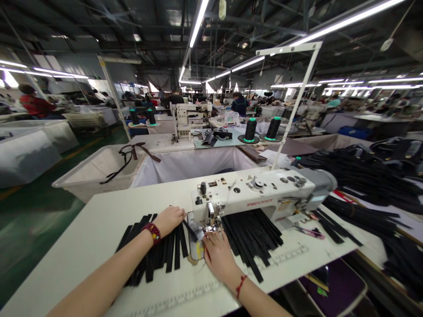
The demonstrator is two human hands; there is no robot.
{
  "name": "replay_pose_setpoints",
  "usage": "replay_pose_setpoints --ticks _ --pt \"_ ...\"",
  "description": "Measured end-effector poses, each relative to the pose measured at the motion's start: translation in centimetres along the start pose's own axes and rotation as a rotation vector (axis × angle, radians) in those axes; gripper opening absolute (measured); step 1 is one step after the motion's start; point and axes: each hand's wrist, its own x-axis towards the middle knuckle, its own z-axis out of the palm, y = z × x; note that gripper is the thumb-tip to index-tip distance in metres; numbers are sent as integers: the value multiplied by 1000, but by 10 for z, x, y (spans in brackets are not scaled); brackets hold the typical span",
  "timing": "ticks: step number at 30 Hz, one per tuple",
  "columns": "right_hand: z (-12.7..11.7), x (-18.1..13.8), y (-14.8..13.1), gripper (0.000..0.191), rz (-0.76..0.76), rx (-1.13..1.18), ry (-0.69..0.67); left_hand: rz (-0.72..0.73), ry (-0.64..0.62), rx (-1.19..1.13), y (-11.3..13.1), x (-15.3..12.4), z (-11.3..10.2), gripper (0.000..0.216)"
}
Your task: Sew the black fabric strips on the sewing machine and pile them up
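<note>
A white sewing machine [238, 198] stands on the pale table, its needle and presser foot [213, 224] at the left end. Close in front of that foot, my right hand [218, 253] has its fingers bent and pressed together; what lies beneath them is hidden. Left of the machine head, my left hand [172, 219] is closed on one end of a black strip [190, 231], which slants towards the needle plate. A row of black strips [168, 251] lies under and beside my left wrist. More black strips [251, 235] are fanned out beneath the machine arm.
Pink-handled snips [310, 232] lie right of the machine. A ruler scale [185, 300] runs along the table's front edge. Behind the table stand a white bin [95, 169] and a cloth-lined bin [194, 160]. Dark pieces [370, 176] are heaped at right.
</note>
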Motion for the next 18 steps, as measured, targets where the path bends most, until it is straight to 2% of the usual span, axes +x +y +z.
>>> replay_pose_setpoints --ticks 2,4,6,7,8,10,13,16,18 --pt "-3 -4 -3 30 -55 19 4 -79 -35 17 7 -36 -14 23" --pt "-8 -13 -15 29 -131 47 8 -259 -83 -45 27 -69 -20 31" --pt "-13 -28 -36 30 -282 71 8 -407 -140 -289 57 -90 -17 32" --pt "-16 -36 -48 31 -404 72 9 -461 -136 -450 74 -95 -12 32" --pt "-17 -44 -58 30 -504 64 19 -508 -120 -625 91 -96 -5 31" --pt "-20 -57 -73 25 -550 33 51 -598 -63 -953 121 -88 13 32" --pt "-26 -67 -71 16 -450 16 54 -662 69 -1277 152 -69 37 42" --pt "-37 -70 -51 21 -415 82 29 -673 93 -1381 163 -61 49 56" --pt "-44 -72 -38 25 -404 131 19 -696 52 -1268 161 -62 50 57"
